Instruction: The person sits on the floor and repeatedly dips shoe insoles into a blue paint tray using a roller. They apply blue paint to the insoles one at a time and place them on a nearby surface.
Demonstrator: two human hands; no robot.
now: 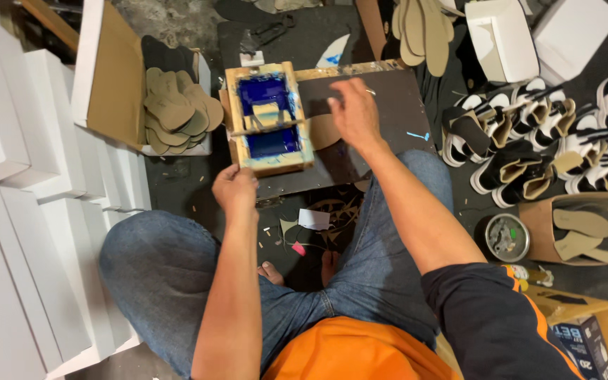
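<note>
Wooden screen-printing frame (pixel 267 116) with blue ink on its mesh sits on a dark board (pixel 381 112) across the person's lap, upper centre of view. Left hand (pixel 235 188) at the frame's near-left corner, about 7 o'clock from frame centre; fingers curled and pinching the wood edge there, thumb side up. Right hand (pixel 352 112) at 3 o'clock from the frame, just beside its right rail, palm down on the board over a tan insole (pixel 321 132); fingers loosely spread and slightly bent, tips pointing to 12 o'clock. Insole lies under the fingers and palm, only its left part showing between hand and frame. Whether the right fingers grip the insole or only rest on it, cannot tell. A wooden squeegee bar (pixel 265 127) lies across the frame's middle.

At 10 o'clock: open cardboard box (pixel 117 74) with a stack of tan insoles (pixel 177 109). At 9 o'clock: white shoe boxes (pixel 29 176) stacked. At 2 to 3 o'clock: black and white shoes (pixel 543 134) in rows on the floor. At 4 o'clock: open round tin (pixel 506 237), and a cardboard tray of insoles (pixel 589 232). At 12 to 1 o'clock: more tan insoles (pixel 423 28) fanned out.
</note>
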